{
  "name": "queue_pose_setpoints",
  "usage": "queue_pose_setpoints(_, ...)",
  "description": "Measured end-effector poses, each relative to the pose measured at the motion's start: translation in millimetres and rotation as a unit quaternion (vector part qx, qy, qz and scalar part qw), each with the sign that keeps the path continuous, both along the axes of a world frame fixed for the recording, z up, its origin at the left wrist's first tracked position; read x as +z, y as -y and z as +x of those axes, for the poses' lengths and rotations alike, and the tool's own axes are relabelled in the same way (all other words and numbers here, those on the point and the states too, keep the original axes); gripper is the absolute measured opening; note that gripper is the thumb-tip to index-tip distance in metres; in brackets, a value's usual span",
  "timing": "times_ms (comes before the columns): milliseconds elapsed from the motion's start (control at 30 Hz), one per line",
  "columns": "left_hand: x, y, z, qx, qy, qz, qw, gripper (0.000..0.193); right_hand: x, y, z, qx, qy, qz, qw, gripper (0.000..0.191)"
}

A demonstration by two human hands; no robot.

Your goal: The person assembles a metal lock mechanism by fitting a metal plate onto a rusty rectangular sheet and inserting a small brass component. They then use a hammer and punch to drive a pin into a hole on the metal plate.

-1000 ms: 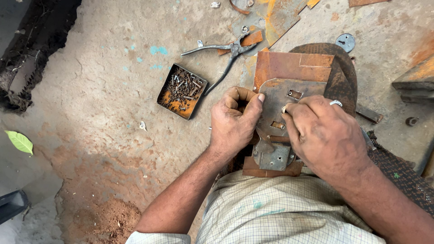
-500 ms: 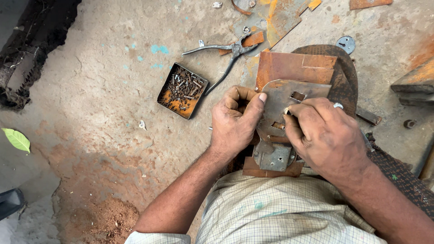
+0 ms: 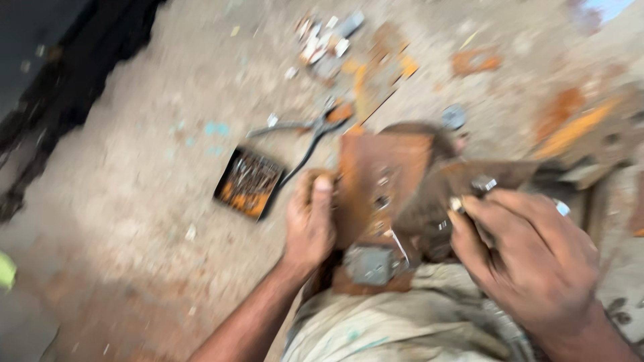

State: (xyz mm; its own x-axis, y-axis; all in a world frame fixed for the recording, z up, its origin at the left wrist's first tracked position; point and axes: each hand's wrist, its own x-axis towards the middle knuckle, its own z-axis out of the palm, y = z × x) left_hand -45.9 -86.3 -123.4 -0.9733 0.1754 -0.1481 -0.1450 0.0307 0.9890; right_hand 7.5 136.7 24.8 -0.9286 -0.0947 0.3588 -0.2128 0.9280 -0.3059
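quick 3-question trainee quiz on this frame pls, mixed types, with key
1. True or false: the left hand grips the left edge of the rusty metal plate.
2. What lies on the ground just left of the left hand? A) a small open tin of rusty nails B) a hammer C) a paint can
3. Fill in: the dark-handled tool on the ground behind the tin is a pair of ____.

Key
1. True.
2. A.
3. Pliers. The right hand pinches a small metal piece on the brown flap beside the plate; blur hides finer detail.
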Motion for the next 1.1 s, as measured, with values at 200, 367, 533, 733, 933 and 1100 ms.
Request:
queue_pose_setpoints(200,34.7,-23.9,-12.5,-0.001,-0.252,-0.246,0.936,0.049,11.5,-61.9,57.9,-0.163,0.034,-0.105,0.980,0.031)
queue_pose_setpoints(367,74.4,-77.8,-12.9,-0.111,-0.227,-0.114,0.961,0.064,-20.1,-109.5,104.2,-0.106,-0.065,-0.439,0.890,0.032)
queue_pose_setpoints(533,113.4,-153.7,0.8,-0.357,-0.039,0.065,0.931,0.080,-63.7,-128.9,143.8,-0.144,-0.070,-0.770,0.617,0.035)
queue_pose_setpoints(733,134.0,-204.0,26.4,-0.483,0.212,0.177,0.831,0.079,-90.8,-134.2,173.0,-0.151,-0.024,-0.875,0.459,0.039)
queue_pose_setpoints(933,132.4,-219.9,46.3,-0.472,0.266,0.201,0.816,0.066,-104.5,-132.8,182.3,-0.145,0.015,-0.899,0.413,0.042)
queue_pose_setpoints(1100,127.8,-219.2,45.9,-0.478,0.282,0.147,0.819,0.062,-109.4,-130.3,181.5,-0.138,0.038,-0.909,0.391,0.045)
